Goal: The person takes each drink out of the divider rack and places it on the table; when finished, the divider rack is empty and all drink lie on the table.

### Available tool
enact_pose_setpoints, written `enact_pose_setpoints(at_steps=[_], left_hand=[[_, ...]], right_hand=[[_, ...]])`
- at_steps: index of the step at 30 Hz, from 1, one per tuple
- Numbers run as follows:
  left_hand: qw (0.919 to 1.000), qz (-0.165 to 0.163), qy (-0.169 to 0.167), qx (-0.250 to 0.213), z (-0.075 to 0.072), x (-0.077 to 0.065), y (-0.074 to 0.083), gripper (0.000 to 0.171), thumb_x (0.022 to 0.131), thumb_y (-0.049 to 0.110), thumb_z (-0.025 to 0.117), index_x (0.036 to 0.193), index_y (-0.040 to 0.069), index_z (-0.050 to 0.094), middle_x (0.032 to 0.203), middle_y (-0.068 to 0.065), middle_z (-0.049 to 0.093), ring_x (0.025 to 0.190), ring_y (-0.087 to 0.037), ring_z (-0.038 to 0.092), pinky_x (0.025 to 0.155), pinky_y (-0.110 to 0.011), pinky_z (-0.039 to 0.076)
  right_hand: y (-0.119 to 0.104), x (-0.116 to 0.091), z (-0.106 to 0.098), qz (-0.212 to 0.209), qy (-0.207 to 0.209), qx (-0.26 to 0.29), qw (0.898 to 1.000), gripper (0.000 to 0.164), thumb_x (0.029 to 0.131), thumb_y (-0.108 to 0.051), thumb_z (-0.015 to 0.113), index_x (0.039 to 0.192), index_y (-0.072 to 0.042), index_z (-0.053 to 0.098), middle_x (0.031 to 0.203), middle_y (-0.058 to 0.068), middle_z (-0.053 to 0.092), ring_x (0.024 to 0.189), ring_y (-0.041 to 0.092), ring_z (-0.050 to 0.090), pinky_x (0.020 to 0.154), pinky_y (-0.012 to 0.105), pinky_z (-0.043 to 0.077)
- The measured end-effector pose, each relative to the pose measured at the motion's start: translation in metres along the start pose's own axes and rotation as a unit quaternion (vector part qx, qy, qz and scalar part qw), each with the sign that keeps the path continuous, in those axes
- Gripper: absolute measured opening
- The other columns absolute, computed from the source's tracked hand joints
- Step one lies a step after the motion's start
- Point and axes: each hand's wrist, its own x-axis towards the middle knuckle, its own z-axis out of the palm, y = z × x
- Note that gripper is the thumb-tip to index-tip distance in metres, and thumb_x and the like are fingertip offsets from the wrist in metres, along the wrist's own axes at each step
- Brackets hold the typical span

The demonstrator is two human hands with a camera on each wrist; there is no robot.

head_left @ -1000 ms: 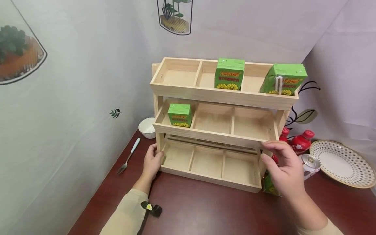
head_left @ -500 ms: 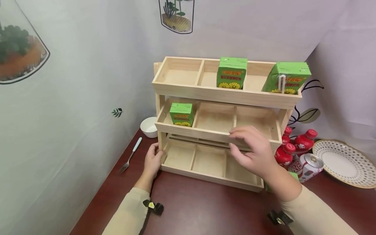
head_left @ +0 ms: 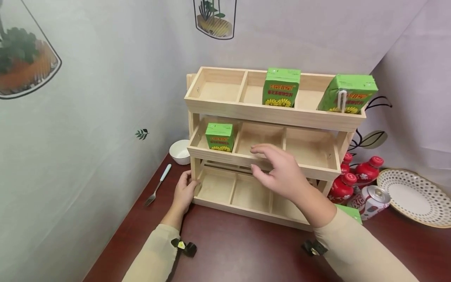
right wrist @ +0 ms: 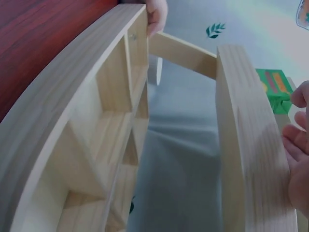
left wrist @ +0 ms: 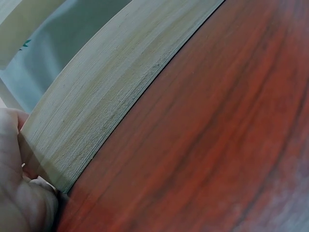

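The wooden rack [head_left: 253,112] is set beyond and between the hands, its lower end gripped by the left hand [head_left: 184,190]. Nothing is held by the right hand [head_left: 278,168], its fingers curved and thumb apart before the middle tier [head_left: 225,157]; contact cannot be told. The rack is seemingly being steadied while that tier is reached; next, its front edge would need to be cleared. Leftward access is narrowed by a green carton [head_left: 220,138]; rightward, by red bottles [head_left: 340,188]; more room is offered nearer, over the counter [head_left: 246,254].

Possibly a home, printed drapes [head_left: 95,102], bowl [head_left: 180,152], plate [head_left: 410,197], table [head_left: 243,254]
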Motion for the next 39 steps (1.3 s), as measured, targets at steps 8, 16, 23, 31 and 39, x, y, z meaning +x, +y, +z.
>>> enact_pose_setpoints(at_steps=[8,16,23,31,39], left_hand=[[1.0,0.0,-0.001,-0.002,0.0,-0.001,0.0,0.036,0.085,0.002,0.058,0.121,0.008,0.055,0.11,-0.018,0.063,0.097,-0.026,0.059,0.08,-0.037,0.048],[1.0,0.004,-0.003,0.004,-0.001,0.001,0.0,0.037,0.085,0.002,0.057,0.122,0.007,0.054,0.111,-0.018,0.062,0.097,-0.026,0.059,0.081,-0.036,0.047],[1.0,-0.001,-0.003,0.009,-0.002,0.0,0.0,0.038,0.085,0.003,0.057,0.122,0.007,0.054,0.111,-0.017,0.062,0.098,-0.026,0.058,0.081,-0.037,0.048],[1.0,-0.005,-0.003,0.005,-0.003,0.001,0.004,0.038,0.086,0.0,0.057,0.123,0.005,0.054,0.111,-0.02,0.062,0.096,-0.025,0.057,0.081,-0.034,0.047],[0.9999,-0.001,0.006,0.009,-0.001,-0.001,0.002,0.037,0.085,0.002,0.058,0.122,0.006,0.055,0.11,-0.017,0.061,0.096,-0.024,0.057,0.08,-0.032,0.047]], right_hand=[[-0.006,0.017,0.012,0.066,0.029,0.006,0.997,0.032,0.08,-0.023,0.071,0.108,-0.009,0.069,0.109,-0.004,0.069,0.1,0.016,0.064,0.088,0.033,0.05],[-0.012,0.035,0.023,0.19,-0.018,-0.002,0.982,0.048,0.08,-0.039,0.073,0.12,-0.013,0.063,0.117,-0.003,0.066,0.111,0.015,0.059,0.092,0.037,0.047],[-0.019,0.05,0.037,0.231,-0.059,-0.047,0.97,0.067,0.079,-0.057,0.069,0.13,-0.016,0.056,0.118,-0.004,0.063,0.105,0.016,0.06,0.084,0.038,0.049],[-0.022,0.063,0.048,0.254,-0.053,-0.057,0.964,0.068,0.079,-0.06,0.066,0.131,-0.019,0.056,0.112,-0.006,0.064,0.091,0.012,0.059,0.07,0.034,0.048],[-0.025,0.068,0.057,0.246,-0.048,-0.076,0.965,0.062,0.082,-0.053,0.069,0.131,-0.018,0.056,0.105,-0.007,0.065,0.087,0.011,0.059,0.069,0.035,0.047]])
